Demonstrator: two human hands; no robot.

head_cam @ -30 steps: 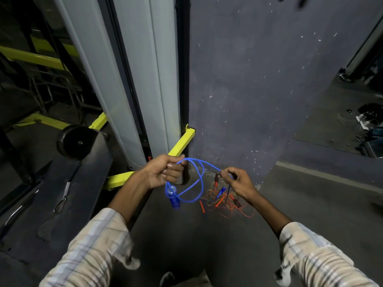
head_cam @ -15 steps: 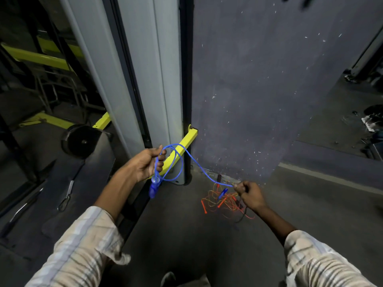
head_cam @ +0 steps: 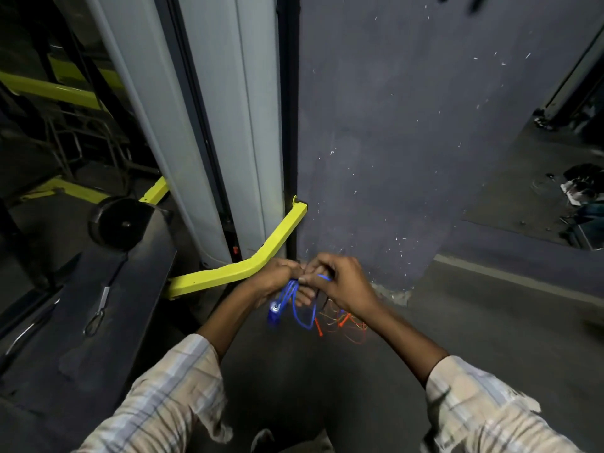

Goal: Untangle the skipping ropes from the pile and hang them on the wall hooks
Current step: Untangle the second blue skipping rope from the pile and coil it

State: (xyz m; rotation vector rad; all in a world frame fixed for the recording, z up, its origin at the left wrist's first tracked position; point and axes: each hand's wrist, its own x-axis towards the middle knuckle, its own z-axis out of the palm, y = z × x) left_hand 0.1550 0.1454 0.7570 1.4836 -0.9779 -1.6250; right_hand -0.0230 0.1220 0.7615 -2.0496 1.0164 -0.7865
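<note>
A blue skipping rope hangs in gathered loops between my two hands, and its blue handle dangles below my left fist. My left hand is closed around the bunched loops. My right hand pinches a short stretch of the same blue rope right beside the left hand, fingers touching. On the floor under my right wrist lies a tangled pile of orange rope with orange handles. Two dark hooks show at the top edge of the wall, cut off.
A grey wall stands straight ahead, with a pale metal column to its left. A yellow bent bar runs at floor level by the column. A dark machine base with a black disc fills the left. Clutter lies far right.
My hands were apart with the blue rope stretched between them. They have come together at the middle, and the rope is now bunched in loops in my left hand.
</note>
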